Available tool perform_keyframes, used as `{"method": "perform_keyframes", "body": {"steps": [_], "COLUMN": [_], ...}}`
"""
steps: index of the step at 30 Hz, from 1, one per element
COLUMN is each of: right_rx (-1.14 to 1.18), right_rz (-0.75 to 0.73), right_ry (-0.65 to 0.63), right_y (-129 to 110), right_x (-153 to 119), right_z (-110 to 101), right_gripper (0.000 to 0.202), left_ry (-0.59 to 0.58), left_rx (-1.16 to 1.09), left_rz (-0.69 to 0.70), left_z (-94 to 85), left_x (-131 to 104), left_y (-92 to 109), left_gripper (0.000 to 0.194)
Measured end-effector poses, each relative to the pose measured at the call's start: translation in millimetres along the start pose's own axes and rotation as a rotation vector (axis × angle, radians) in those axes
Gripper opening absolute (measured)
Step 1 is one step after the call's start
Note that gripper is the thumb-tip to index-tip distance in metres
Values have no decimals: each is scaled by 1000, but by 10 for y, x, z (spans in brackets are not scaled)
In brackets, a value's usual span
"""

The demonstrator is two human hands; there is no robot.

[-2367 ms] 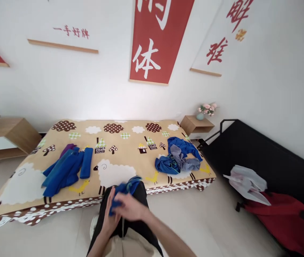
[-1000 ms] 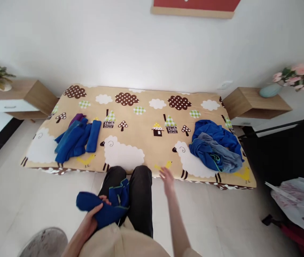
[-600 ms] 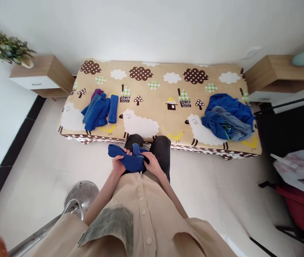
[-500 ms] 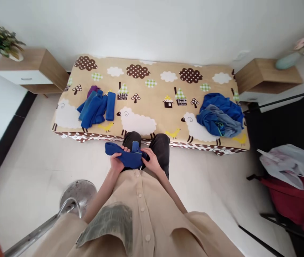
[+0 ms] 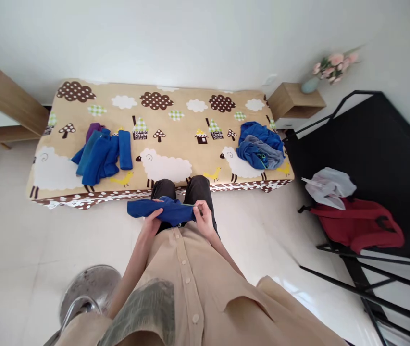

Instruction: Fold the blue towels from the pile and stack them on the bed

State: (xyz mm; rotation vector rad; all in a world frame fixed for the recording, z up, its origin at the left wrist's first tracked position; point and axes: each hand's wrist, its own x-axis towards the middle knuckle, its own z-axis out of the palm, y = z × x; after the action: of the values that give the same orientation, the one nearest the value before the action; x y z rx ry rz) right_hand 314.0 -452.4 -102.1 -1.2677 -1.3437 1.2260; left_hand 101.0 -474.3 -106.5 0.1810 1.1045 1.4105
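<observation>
Over my lap, my left hand (image 5: 151, 222) grips the left part of a blue cloth (image 5: 172, 211), thumb on top and the other fingers mostly hidden behind it. My right hand (image 5: 204, 218) pinches the right end, where a thin light green edge shows. The cloth lies stretched between both hands as a long folded strip. On the bed, a pile of folded blue cloths (image 5: 100, 156) lies to the left, with a purple one (image 5: 94, 129) at its back. A crumpled heap of blue and grey-blue cloths (image 5: 261, 144) sits to the right.
The bed (image 5: 176, 132) with a sheep-print cover stands before my knees. A nightstand (image 5: 17, 103) is at its left, another (image 5: 291, 98) with a flower vase (image 5: 310, 85) at its right. A black metal frame (image 5: 370, 129) holds a red bag (image 5: 359, 228). A metal stool base (image 5: 85, 288) is lower left.
My right hand has shifted to the cloth's right end, and the cloth now stretches longer and straighter. The flap that stood up is lower. The camera view has swung to the right.
</observation>
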Motion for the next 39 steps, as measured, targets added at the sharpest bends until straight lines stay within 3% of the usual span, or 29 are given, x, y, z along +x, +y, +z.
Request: {"method": "perform_keyframes", "body": {"steps": [3,5,9,13,19,23,29,35,39], "right_rx": [27,27,-91,-298,-561,-721,-817,-897,-934], "right_rz": [-47,-95,-229,-318,-365,-347,-411,-416,-357], "right_ry": [162,266,490,666,807,845,1017,913,872], "right_y": [-208,-332,-537,-708,-871,-927,-1159,-1383,-1360], "right_x": [80,182,447,637,714,771,890,917,1004], "right_z": [-208,-395,-868,-1331,-1753,-1984,-2438,-2807,-2955], "right_gripper": [34,36,42,48,44,41,48,48,41], "left_ry": [-101,-257,-616,-730,-697,-613,-521,-433,-273], "left_rx": [366,603,930,1074,1115,1209,1433,1487,1477], "left_rz": [79,179,393,406,399,495,656,788,860], "left_z": [-15,26,228,380,382,421,408,298,376], "left_x": [-43,-41,20,82,247,420,722,879,879], "left_y": [77,155,317,369,356,522,1031,1646,1972], "left_gripper": [48,48,18,14,14,19,26,34,30]}}
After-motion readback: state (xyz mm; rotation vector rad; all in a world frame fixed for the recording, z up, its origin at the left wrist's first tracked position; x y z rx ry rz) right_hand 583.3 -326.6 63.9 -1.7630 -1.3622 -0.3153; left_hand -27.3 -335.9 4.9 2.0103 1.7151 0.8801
